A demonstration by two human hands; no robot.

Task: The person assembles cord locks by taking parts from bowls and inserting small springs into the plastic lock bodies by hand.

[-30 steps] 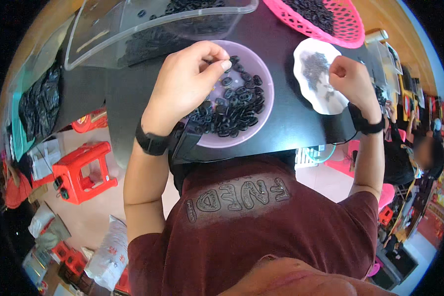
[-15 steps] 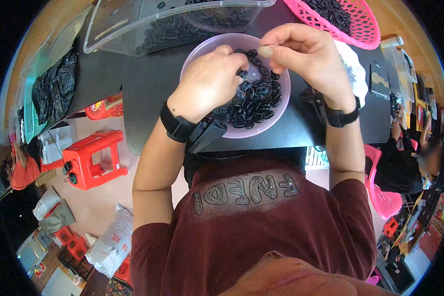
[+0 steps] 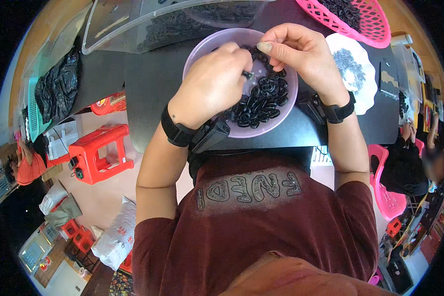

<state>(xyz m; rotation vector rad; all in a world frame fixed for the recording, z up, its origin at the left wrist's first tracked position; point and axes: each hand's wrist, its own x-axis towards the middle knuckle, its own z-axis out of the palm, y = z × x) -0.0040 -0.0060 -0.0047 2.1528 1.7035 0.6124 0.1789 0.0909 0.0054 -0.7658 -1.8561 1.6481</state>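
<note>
One clear bin (image 3: 133,42); one left hand (image 3: 209,88), apparently pinching one black piece (image 3: 246,75) over one lilac bowl (image 3: 294,93) of black oval pieces (image 3: 266,106), too many to count. One right hand (image 3: 303,56), thumb and forefinger drawn together, contents too small to tell; step seemingly single-piece handling, next calling for steady fingertips. One white scalloped plate (image 3: 366,97); one pink basket (image 3: 372,29).

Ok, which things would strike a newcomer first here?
Probably the lilac bowl of black oval pieces at upper middle, the left hand over it holding a dark piece, the right hand above its far-right rim. Next come the bright pink basket at upper right and the red stool at left.
</note>
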